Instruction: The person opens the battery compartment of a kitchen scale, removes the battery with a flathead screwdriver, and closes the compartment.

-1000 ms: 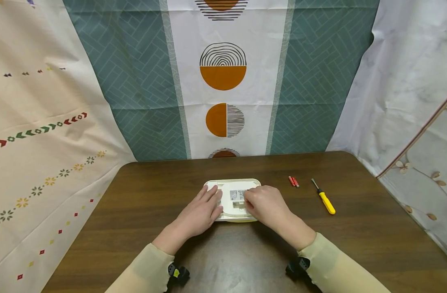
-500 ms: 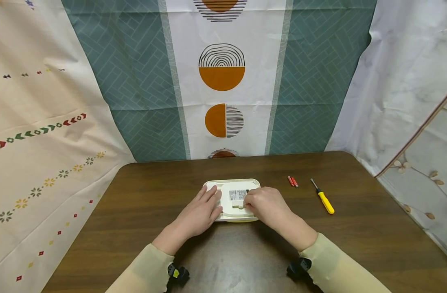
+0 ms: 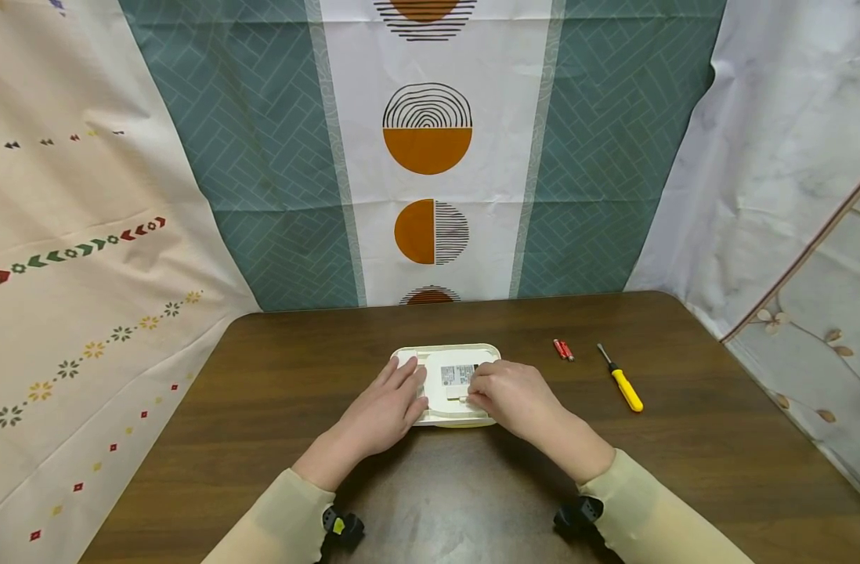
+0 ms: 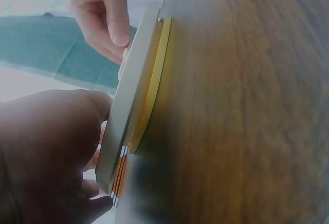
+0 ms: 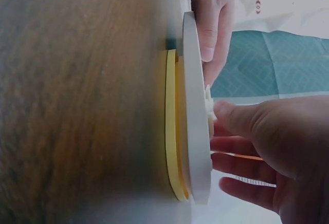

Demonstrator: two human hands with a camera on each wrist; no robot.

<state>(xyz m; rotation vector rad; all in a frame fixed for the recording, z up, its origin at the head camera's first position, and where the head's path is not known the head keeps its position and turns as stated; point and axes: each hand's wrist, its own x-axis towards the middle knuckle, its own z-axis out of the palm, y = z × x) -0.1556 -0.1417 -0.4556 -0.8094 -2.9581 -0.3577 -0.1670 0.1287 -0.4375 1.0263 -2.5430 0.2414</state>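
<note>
A white plastic device [image 3: 440,356] with rounded corners lies back side up on the wooden table, with a yellow rim [image 4: 154,85] beneath its white body. A printed label and a battery compartment are on its back. My left hand [image 3: 390,407] rests on the device's left side with its fingers spread. At the compartment, right of centre, my right hand [image 3: 518,397] pinches a small white battery cover [image 5: 209,101] between thumb and fingers. The fingers hide much of the cover in the head view.
Two red batteries [image 3: 564,350] lie on the table [image 3: 317,337] to the right of the device. Farther right is a screwdriver [image 3: 626,390] with a yellow handle. Patterned curtains [image 3: 282,196] hang behind the table and along both sides.
The dark compartment opening has become covered as the right hand brought the white cover down over it. The left hand has stayed in place on the device.
</note>
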